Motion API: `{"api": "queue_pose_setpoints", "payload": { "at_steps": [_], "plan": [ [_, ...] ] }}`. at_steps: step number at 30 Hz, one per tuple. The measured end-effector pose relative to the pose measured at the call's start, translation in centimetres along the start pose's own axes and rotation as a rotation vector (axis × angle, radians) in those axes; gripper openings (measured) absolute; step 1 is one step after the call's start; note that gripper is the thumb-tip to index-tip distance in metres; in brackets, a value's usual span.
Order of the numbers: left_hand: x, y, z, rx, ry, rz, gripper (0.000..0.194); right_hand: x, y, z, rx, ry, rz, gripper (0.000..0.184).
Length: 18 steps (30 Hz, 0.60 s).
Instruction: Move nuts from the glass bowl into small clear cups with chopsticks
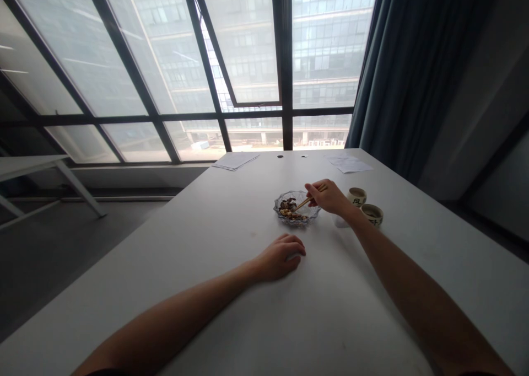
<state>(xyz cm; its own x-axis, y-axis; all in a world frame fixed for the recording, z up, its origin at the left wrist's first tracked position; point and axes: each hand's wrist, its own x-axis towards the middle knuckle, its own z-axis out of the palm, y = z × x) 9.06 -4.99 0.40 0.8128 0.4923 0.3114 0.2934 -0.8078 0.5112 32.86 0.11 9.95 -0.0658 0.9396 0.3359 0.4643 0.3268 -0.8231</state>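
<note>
My right hand [328,198] grips a pair of chopsticks [305,202]. Their tips reach down into a clear glass bowl [314,216] with a scalloped rim. Inside the bowl lies a mix of dark pieces and paler, nut-like pieces [288,206], too small to name surely. Nearer to me, my left hand [283,256] rests on the table with loosely bent fingers, its thumb apart and nothing in it. Two cream cups with dark characters, a farther cup [357,197] and a nearer cup [372,215], stand just right of my right wrist. Something pale under that wrist is partly hidden.
The white table [231,221] stretches toward the windows. Papers lie at its far left [235,161] and more papers at its far right [349,163]. A dark curtain [397,78] hangs at the right. Another white table [31,166] stands across the floor at the left.
</note>
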Motion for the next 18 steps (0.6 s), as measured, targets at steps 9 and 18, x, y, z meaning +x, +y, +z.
{"api": "queue_pose_setpoints", "payload": {
  "at_steps": [9,18],
  "plan": [
    [-0.05,-0.16,0.22,0.008,0.001,-0.002,0.021,-0.01,-0.21,0.04,0.065,0.083,0.043,0.052],
    [-0.1,-0.02,0.12,0.007,0.003,-0.003,0.02,0.26,0.47,-0.17,0.052,0.122,-0.019,0.052]
  ]
}}
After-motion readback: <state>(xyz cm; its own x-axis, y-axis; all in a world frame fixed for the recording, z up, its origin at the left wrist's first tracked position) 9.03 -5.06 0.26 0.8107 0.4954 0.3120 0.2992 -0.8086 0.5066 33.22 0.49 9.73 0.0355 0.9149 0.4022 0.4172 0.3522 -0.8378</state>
